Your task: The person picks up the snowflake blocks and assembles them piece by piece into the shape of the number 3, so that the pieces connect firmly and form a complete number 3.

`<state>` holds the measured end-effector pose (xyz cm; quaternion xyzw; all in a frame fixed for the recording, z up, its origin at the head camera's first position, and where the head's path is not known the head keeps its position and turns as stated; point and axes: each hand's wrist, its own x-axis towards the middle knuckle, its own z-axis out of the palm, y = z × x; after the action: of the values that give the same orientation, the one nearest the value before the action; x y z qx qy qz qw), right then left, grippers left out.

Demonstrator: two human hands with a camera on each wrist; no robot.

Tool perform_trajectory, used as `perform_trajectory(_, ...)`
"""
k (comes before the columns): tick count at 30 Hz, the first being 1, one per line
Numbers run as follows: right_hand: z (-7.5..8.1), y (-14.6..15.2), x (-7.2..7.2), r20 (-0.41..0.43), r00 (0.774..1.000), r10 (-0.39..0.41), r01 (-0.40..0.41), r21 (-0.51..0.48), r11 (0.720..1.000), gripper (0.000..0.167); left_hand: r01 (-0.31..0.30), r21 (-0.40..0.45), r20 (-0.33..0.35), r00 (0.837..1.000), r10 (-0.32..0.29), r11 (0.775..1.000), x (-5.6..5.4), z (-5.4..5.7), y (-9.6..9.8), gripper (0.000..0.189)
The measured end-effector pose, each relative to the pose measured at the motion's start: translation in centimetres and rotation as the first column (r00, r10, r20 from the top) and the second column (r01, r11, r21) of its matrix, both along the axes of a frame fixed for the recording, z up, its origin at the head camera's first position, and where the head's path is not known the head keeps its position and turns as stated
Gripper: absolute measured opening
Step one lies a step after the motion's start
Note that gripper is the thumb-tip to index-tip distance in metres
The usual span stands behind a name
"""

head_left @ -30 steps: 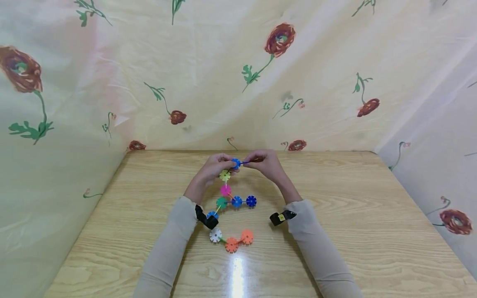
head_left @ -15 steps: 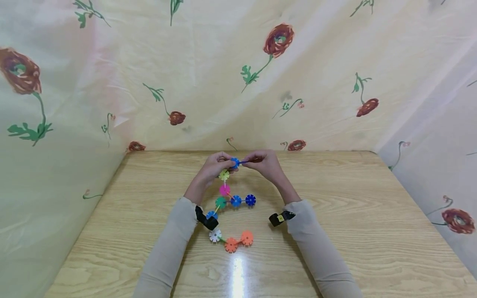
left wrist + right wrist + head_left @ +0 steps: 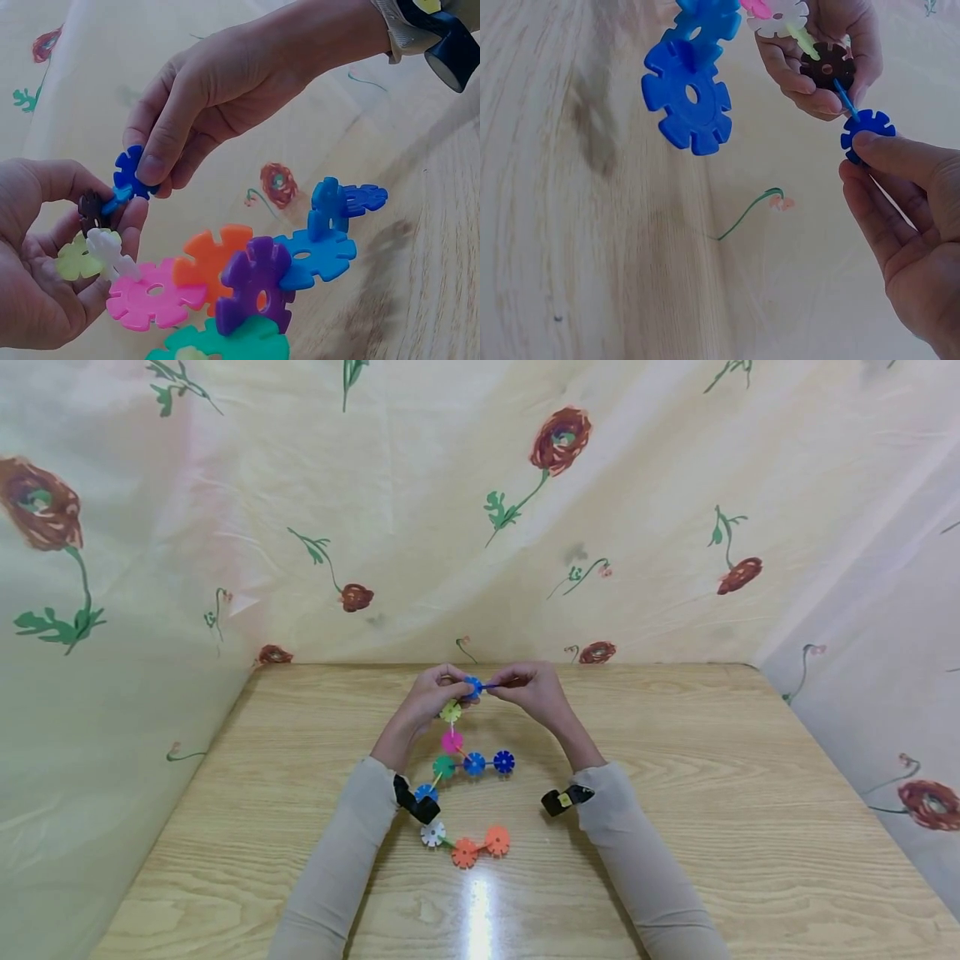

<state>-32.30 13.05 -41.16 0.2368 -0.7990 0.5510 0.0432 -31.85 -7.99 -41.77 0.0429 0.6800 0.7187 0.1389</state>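
In the head view, my left hand [image 3: 429, 700] grips the far end of a chain of notched plastic discs. Its fingers pinch around a light blue disc [image 3: 473, 686], with a dark brown disc [image 3: 827, 69] close beside them. My right hand [image 3: 531, 692] pinches a dark blue disc [image 3: 868, 127] between thumb and fingers; that disc is slotted against the light blue one. Below the left hand come a yellow disc [image 3: 451, 712], a pink disc [image 3: 452, 741] and a green disc [image 3: 444, 766]. A purple disc [image 3: 256, 274] shows in the left wrist view.
A side branch ends in another dark blue disc [image 3: 504, 762]. Nearer the front, a white disc [image 3: 432, 834] and two orange discs [image 3: 464, 853] form the chain's lower end. The wooden table [image 3: 675, 827] meets a flowered cloth [image 3: 420, 527] behind the hands.
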Motion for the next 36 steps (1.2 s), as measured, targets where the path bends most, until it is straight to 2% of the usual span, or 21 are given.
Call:
perform_trajectory(5, 0.0, -0.2, 0.1, -0.002, 1.0, 0.009, -0.009, -0.021, 1.0, 0.008, 0.003, -0.005, 0.005, 1.0, -0.003, 1.0, 0.1, 0.1, 0.0, 0.007)
perform_trajectory(6, -0.4, -0.1, -0.2, -0.009, 1.0, 0.008, -0.008, -0.025, 1.0, 0.008, 0.002, -0.005, 0.006, 1.0, -0.002, 1.0, 0.1, 0.2, 0.0, 0.007)
perform_trajectory(16, -0.9, -0.9, -0.1, -0.031, 0.999, -0.033, 0.032, -0.046, 0.998, 0.005, -0.007, 0.009, 0.019, 1.0, 0.007, 1.0, 0.1, 0.1, -0.3, 0.007)
perform_trajectory(21, -0.9, -1.5, 0.0, -0.011, 0.999, -0.033, 0.032, -0.023, 0.999, 0.009, -0.012, -0.013, 0.037, 0.999, 0.013, 1.0, -0.2, 0.2, -0.9, 0.012)
perform_trajectory(25, -0.6, -1.7, 0.0, 0.008, 1.0, -0.007, 0.007, -0.006, 1.0, 0.019, 0.004, -0.053, 0.023, 1.0, -0.003, 0.999, -0.3, 0.6, -2.0, 0.015)
perform_trajectory(31, -0.9, -1.3, -0.5, 0.067, 0.998, -0.014, 0.009, 0.078, 0.997, 0.028, 0.009, -0.119, 0.009, 1.0, -0.008, 0.993, -0.4, 0.9, -4.3, 0.017)
perform_trajectory(36, -1.6, -1.5, -1.6, 0.088, 0.993, 0.077, -0.094, 0.203, 0.975, 0.03, 0.006, -0.126, 0.027, 1.0, -0.003, 0.992, -0.6, 1.0, -5.6, 0.015)
